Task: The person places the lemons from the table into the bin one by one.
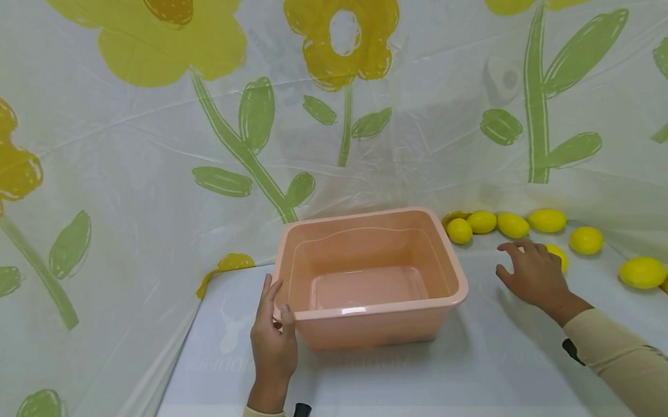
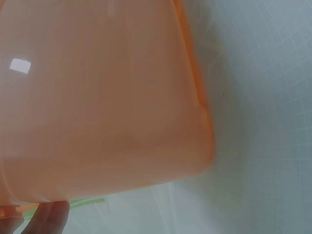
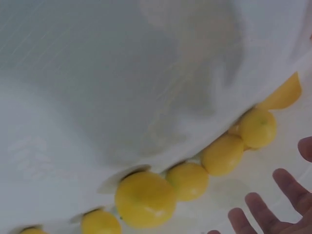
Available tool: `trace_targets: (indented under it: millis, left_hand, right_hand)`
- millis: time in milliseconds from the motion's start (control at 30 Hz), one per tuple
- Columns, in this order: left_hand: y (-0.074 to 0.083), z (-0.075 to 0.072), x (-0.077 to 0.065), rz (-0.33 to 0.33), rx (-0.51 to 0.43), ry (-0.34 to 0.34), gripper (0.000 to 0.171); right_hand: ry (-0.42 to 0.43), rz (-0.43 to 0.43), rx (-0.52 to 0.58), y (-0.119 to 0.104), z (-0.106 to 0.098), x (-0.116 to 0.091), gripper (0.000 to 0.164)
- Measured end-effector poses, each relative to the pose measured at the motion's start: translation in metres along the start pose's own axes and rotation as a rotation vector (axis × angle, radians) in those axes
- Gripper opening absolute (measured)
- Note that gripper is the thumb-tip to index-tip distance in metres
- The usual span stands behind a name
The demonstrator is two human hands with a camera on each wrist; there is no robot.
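A pink plastic tub [image 1: 371,327] stands on the white-covered table, and its inside floor shows bare. My left hand [image 1: 275,345] grips the tub's near left corner, with the thumb at the front and the fingers along the left rim. In the left wrist view the tub's wall [image 2: 107,112] fills most of the picture, and fingertips [image 2: 53,214] show at its edge. To the right of the tub, my right hand [image 1: 532,272] is held over the table with spread, slightly bent fingers and nothing in them. It partly hides one lemon [image 1: 558,257]; another lemon [image 1: 513,225] lies just beyond the fingers.
Several more lemons lie in a row along the back, including one lemon [image 1: 642,273] at the far right. A white sheet [image 1: 398,157] printed with yellow flowers hangs behind the table [image 1: 218,366] and meets its back edge.
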State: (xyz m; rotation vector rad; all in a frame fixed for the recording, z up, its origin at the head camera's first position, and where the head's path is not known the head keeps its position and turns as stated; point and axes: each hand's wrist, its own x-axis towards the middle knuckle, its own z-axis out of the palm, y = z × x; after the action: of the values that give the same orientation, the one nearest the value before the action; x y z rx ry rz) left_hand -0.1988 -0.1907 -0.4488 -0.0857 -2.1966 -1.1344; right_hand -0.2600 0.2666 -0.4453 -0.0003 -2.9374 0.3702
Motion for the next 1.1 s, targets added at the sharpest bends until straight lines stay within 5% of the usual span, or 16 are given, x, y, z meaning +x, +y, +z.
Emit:
trace_targets:
  millis: [1100]
  left_hand:
    - [0.0, 0.0, -0.001, 0.009, -0.007, 0.013, 0.042]
  right_hand:
    - [-0.035, 0.098, 0.01, 0.036, -0.016, -0.005, 0.052]
